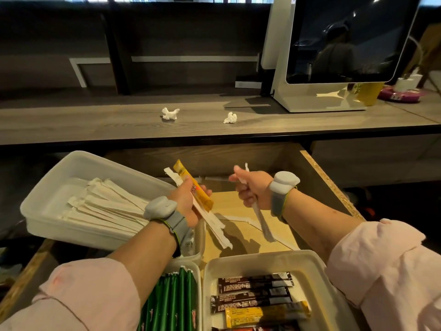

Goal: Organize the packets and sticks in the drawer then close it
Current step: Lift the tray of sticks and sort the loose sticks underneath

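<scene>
1. My left hand (188, 201) is curled round a mixed bunch: a yellow packet (191, 185) on top and a few white sticks (214, 225) under it. They slant together and poke out at both ends of the fist.
2. My right hand (253, 189) is fisted round a single stick (263, 223), thumb up, with the long end hanging toward the drawer floor.
3. I take both grips as gathering for a sort. The bunch in the left mixes two kinds, so I judge it must be split before anything is set down.
4. The stick tray (78, 154) is just left of the left hand, a fan of white sticks already in it. That is the short reach for what both hands carry.
5. The packet tray (250, 255) lies at the near right, below my right forearm, with brown and yellow packets lying crosswise. The yellow packet likely belongs there.
6. Some loose sticks (238, 219) lie on the bare floor between and below the hands, not yet picked up.
7. The green sticks (176, 299) stand packed in their own tray under my left forearm.
8. The drawer (329, 182) is pulled well out, so closing comes last.
</scene>
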Available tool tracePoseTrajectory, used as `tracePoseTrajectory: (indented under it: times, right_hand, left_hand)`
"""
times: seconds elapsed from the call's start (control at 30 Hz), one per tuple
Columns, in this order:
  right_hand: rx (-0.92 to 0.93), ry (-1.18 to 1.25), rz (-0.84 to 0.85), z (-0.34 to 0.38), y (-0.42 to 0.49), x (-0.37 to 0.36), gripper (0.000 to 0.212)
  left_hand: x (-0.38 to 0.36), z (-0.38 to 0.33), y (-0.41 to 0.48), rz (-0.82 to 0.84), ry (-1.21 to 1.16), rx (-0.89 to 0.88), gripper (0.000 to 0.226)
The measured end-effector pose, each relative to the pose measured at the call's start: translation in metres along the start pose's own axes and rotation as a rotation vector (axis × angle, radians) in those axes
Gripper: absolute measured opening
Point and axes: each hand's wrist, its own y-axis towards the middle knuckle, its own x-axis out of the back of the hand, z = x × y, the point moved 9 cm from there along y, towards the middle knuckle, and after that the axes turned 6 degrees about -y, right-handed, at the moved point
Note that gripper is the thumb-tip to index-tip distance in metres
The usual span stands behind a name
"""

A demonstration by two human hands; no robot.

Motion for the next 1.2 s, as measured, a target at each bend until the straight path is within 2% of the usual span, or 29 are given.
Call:
tracePoseTrajectory:
  times: [0.13, 0.2, 0.27, 0.33, 0.4, 0.47, 0.57, 0.73, 0.83, 0.9, 1.0, 1.1, 1.2]
  right_hand:
    - [0.097, 0.347, -0.073, 0.021, 0.002, -0.016, 0.027]
    - [0.157, 0.241, -0.145, 0.028, -0.003, -0.022, 0.027]
    - [0.216, -0.083, -0.210, 0.034, -0.007, -0.023, 0.031]
    - [0.257, -0.388, -0.207, 0.038, -0.010, -0.031, 0.035]
    - [0.224, -0.473, -0.185, 0.034, -0.009, -0.035, 0.038]
    - [0.173, -0.364, -0.144, 0.029, -0.007, -0.034, 0.046]
    - [0.186, -0.277, -0.195, 0.035, -0.005, -0.016, 0.049]
    - [0.138, -0.332, -0.243, 0.038, -0.007, -0.002, 0.020]
    - [0.167, -0.156, -0.285, 0.048, -0.012, 0.006, 0.016]
    - [0.212, -0.026, -0.281, 0.058, -0.018, 0.013, 0.012]
    - [0.316, 0.107, -0.247, 0.072, -0.032, 0.025, 0.025]
    - [0.375, 0.076, -0.240, 0.080, -0.048, 0.029, 0.026]
    - [0.441, -0.047, -0.251, 0.088, -0.066, 0.028, 0.025]
  left_hand:
    - [-0.022, 0.020, -0.009, 0.225, 0.074, 0.131, 0.035]
    - [-0.032, 0.024, -0.016, 0.306, 0.082, 0.152, 0.039]
    - [-0.034, 0.029, -0.017, 0.347, 0.144, 0.169, 0.041]
    - [-0.028, 0.034, -0.016, 0.327, 0.225, 0.189, 0.044]
    - [-0.021, 0.032, -0.011, 0.284, 0.254, 0.177, 0.044]
    - [-0.019, 0.033, -0.010, 0.284, 0.271, 0.210, 0.040]
    - [-0.023, 0.034, -0.009, 0.325, 0.310, 0.197, 0.036]
    - [-0.030, 0.040, -0.014, 0.366, 0.432, 0.124, 0.028]
    - [-0.029, 0.036, -0.012, 0.358, 0.457, 0.096, 0.039]
    - [-0.025, 0.036, -0.011, 0.353, 0.458, 0.151, 0.047]
    - [-0.022, 0.035, -0.013, 0.316, 0.410, 0.189, 0.051]
    - [-0.020, 0.033, -0.010, 0.261, 0.361, 0.142, 0.049]
    - [-0.005, 0.027, 0.003, 0.113, 0.363, 0.097, 0.050]
